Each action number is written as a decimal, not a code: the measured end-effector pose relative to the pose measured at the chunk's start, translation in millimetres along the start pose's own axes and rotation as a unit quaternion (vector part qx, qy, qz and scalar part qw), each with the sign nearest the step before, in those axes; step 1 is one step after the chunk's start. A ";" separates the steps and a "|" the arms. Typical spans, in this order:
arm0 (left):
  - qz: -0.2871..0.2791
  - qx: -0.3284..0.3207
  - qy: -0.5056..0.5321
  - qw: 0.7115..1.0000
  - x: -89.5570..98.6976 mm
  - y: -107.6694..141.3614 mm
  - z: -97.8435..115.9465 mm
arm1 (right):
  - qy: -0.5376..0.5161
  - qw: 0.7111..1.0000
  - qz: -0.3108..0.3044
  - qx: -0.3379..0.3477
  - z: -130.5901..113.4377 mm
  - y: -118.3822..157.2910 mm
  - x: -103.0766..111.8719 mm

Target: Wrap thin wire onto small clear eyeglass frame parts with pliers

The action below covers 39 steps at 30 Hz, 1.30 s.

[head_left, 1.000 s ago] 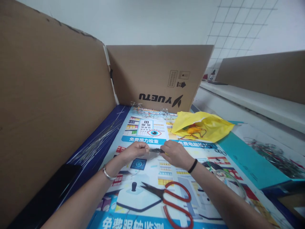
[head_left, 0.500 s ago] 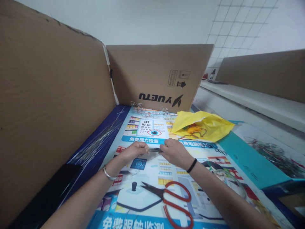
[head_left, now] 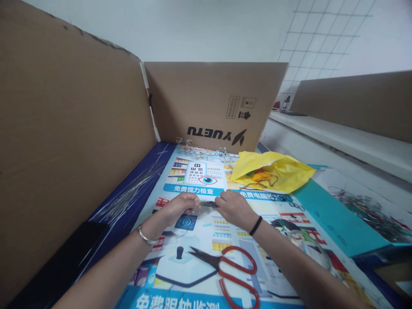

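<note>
Our right hand closes around the pliers at mid-frame, their long axis running nearly level, tips left beside our left hand, its fingers pinched on something too small to tell.

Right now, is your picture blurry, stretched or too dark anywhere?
Head view: slightly soft, so whatever the left hand pinches by the pliers is too unclear to name; stretched towards the edges; lit fairly evenly, though the back cardboard panel is darker at its left.
</note>
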<state>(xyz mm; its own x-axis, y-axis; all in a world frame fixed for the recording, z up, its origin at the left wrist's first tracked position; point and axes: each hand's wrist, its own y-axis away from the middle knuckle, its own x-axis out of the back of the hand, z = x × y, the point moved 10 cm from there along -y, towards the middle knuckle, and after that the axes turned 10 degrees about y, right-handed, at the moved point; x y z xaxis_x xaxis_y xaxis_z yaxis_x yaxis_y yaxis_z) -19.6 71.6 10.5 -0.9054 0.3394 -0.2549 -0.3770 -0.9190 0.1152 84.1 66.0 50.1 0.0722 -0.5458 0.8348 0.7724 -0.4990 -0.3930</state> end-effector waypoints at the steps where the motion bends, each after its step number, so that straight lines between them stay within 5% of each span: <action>1: 0.001 0.000 0.000 1.000 -0.1 0.1 0.3 | -0.001 1.000 0.003 -0.001 0.1 0.1 0.0; 28: 0.031 -0.004 0.049 0.998 5.5 -5.2 -5.1 | 0.036 0.995 0.084 -0.040 4.0 5.3 11.7; 39: 0.046 -0.018 0.023 0.999 1.4 -1.4 5.6 | 0.014 0.995 0.059 -0.074 9.1 6.5 9.2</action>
<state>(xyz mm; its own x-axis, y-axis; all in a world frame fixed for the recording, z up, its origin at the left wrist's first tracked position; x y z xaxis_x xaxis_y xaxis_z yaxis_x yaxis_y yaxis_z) -21.5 74.5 15.4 -0.9254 0.2448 -0.2893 -0.2849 -0.9528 0.1051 95.5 63.9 58.8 0.1371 -0.6246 0.7688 0.6575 -0.5231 -0.5423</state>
